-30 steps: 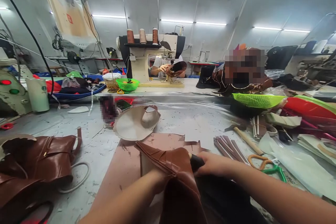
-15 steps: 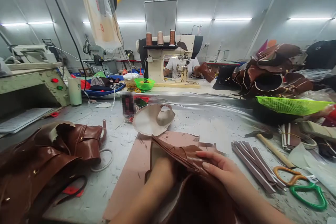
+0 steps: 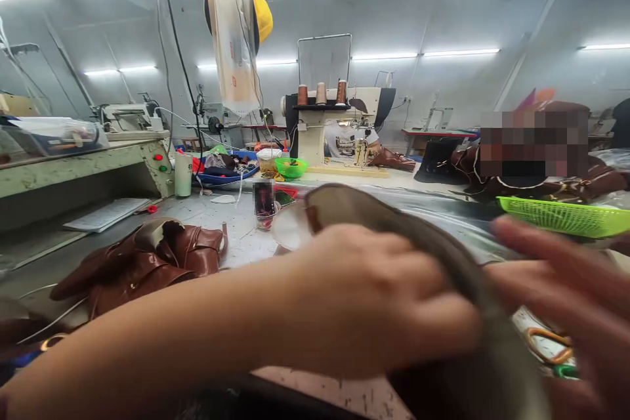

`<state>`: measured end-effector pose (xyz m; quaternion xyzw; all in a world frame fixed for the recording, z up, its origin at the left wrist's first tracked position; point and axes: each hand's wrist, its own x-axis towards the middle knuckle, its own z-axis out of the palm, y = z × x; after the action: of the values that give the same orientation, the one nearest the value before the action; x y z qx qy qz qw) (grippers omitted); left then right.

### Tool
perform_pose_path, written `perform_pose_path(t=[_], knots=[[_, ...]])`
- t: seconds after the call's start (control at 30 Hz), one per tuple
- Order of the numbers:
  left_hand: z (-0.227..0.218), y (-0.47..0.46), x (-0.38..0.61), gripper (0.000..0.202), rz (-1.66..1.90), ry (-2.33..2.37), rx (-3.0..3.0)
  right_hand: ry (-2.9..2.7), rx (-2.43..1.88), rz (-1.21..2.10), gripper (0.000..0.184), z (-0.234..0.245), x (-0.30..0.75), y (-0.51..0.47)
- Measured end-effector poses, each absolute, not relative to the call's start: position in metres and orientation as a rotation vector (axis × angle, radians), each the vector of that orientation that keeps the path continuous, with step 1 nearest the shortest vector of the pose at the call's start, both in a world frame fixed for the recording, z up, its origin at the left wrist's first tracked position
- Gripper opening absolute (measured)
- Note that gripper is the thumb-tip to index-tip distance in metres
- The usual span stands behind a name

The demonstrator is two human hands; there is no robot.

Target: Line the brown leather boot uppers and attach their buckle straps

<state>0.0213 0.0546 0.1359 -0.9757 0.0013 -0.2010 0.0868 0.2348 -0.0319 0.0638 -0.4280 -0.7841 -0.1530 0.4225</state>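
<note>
My left hand (image 3: pixel 374 298) fills the middle of the view, close to the camera, closed around a brown leather piece (image 3: pixel 394 223) with a pale lining that curves up and over it. My right hand (image 3: pixel 566 289) is at the right, blurred, its fingers stretched out beside the same piece; whether it touches the leather is unclear. Both hands are raised above the grey worktable (image 3: pixel 236 236).
A heap of brown leather pieces (image 3: pixel 147 262) lies at the left. A green basket (image 3: pixel 561 216) and orange-handled scissors (image 3: pixel 546 344) are at the right. A sewing machine (image 3: pixel 339 118) with thread cones stands behind, with a person at it, and another machine (image 3: pixel 88 157) at far left.
The hands lifted the leather piece up from the table toward the camera. The view tilted up and to the left. My right hand came off the piece's top and spread its fingers.
</note>
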Motion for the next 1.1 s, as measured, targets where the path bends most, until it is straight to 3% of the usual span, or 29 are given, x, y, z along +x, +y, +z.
perform_pose_path(t=[0.07, 0.13, 0.27, 0.57, 0.7, 0.83, 0.93, 1.1], knots=[[0.115, 0.05, 0.03, 0.019, -0.437, 0.201, -2.789, -2.171, -0.917, -0.608, 0.03, 0.066, 0.225, -0.029], [0.086, 0.054, 0.03, 0.013, -0.291, 0.262, -2.786, -2.336, -0.857, -0.65, 0.018, 0.061, 0.213, -0.026], [0.05, 0.06, 0.018, 0.01, -0.14, 0.128, -2.854, -2.489, -0.753, -0.615, 0.026, 0.046, 0.196, -0.027], [0.05, 0.051, 0.008, 0.004, -0.285, -0.218, -2.845, -2.461, -0.627, -0.4, 0.05, 0.02, 0.167, -0.036], [0.044, 0.042, -0.002, 0.007, -0.251, -0.154, -2.951, -2.415, -0.642, -0.565, 0.039, 0.025, 0.168, -0.041], [0.042, 0.033, -0.007, 0.008, -0.322, -0.194, -2.938, -2.32, -0.699, -0.332, 0.019, 0.028, 0.168, -0.042], [0.039, 0.032, -0.008, 0.002, -0.549, -0.318, -2.967, -2.312, -0.688, -0.215, 0.02, 0.027, 0.164, -0.04], [0.033, 0.028, -0.013, 0.019, -0.919, -0.865, -2.807, -2.311, -0.662, -0.446, 0.024, 0.031, 0.159, -0.034]])
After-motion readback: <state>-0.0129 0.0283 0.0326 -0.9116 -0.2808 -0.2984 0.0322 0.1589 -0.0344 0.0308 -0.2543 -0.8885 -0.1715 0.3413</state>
